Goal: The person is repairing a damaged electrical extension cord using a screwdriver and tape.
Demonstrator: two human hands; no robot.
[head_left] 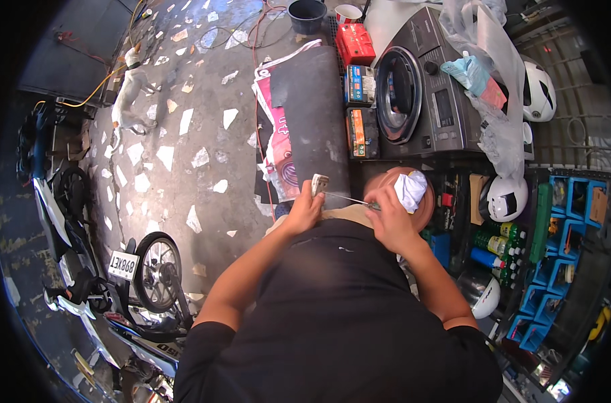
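Observation:
My left hand is closed round a small off-white block-shaped piece with dark openings on its face, held up in front of my body. In my right hand is a screwdriver, its thin metal shaft pointing left toward that piece. The shaft's tip lies at or close to the piece's lower edge; whether it touches, I cannot tell. Most of the handle is hidden by my fingers. A crumpled white cloth lies beyond my right hand on a round brown stool top.
Ahead lies a dark mat over a pink printed sheet. Battery boxes stand beside a grey front-loading washer. Shelves with bottles and blue bins line the right. A motorcycle and a white dog are left.

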